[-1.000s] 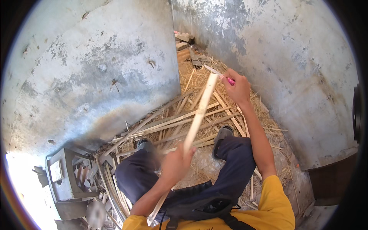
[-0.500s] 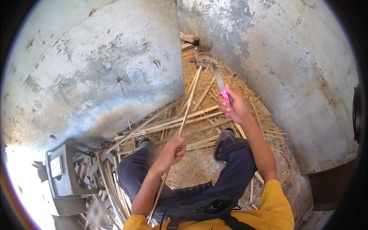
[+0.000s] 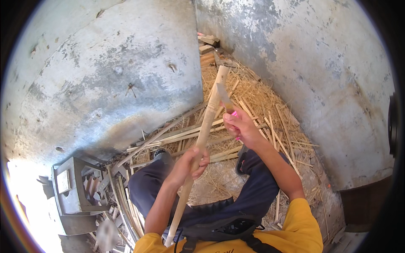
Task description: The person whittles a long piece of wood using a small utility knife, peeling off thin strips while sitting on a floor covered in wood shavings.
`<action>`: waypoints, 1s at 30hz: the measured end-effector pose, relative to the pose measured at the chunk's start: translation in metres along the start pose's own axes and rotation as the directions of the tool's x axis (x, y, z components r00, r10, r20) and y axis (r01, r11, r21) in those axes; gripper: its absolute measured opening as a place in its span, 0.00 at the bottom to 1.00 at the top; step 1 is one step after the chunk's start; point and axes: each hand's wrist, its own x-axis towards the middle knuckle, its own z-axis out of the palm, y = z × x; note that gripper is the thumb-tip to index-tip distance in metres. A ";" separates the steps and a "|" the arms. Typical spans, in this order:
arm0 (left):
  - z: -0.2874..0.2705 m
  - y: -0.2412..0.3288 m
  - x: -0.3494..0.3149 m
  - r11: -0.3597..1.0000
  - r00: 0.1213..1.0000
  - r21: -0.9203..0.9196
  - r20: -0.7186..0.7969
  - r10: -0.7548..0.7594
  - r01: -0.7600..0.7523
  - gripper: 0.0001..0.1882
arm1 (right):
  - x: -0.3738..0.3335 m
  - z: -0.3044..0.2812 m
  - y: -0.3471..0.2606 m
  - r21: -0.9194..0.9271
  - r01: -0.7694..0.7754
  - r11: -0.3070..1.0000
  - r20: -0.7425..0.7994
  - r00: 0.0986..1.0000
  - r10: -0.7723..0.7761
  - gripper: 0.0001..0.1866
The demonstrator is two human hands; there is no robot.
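Observation:
My left hand is closed around a long, pale bamboo strip, gripping it below its middle. The strip slants from my lap up and away toward the corner, its broad face turned up. In my right hand is a knife with a pink handle, mostly covered by my fingers. Its metal blade points up and left and lies against or just over the strip's right edge near the far end; whether it cuts in, I cannot tell.
Straw-like shavings and several loose strips cover the ground ahead, between two stained walls. Wood pieces lie in the far corner. An upturned grey stool-like frame stands at left. My bent legs flank the work.
The bamboo strip has turned from its narrow edge to its broad face. My right hand has brought the knife left and nearer, so its blade now meets or overlaps the strip.

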 end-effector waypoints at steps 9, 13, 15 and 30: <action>0.008 -0.004 -0.011 0.910 0.997 0.411 -0.072 -0.029 0.056 0.27 | 0.004 0.018 0.001 -0.186 0.089 0.978 -0.187 0.974 -0.124 0.19; 0.001 0.002 -0.062 0.484 0.995 0.870 -0.072 -0.063 0.094 0.34 | 0.004 0.020 -0.013 -0.170 0.129 0.977 -0.257 0.951 -0.170 0.18; -0.002 -0.010 -0.095 0.336 0.981 0.923 -0.155 -0.117 0.186 0.35 | 0.007 0.020 -0.016 -0.154 0.161 0.975 -0.268 0.943 -0.198 0.19; 0.008 -0.040 -0.128 0.908 0.951 0.410 -0.306 0.046 0.088 0.12 | 0.003 -0.009 0.005 -0.645 0.511 0.568 -0.033 0.724 -0.688 0.17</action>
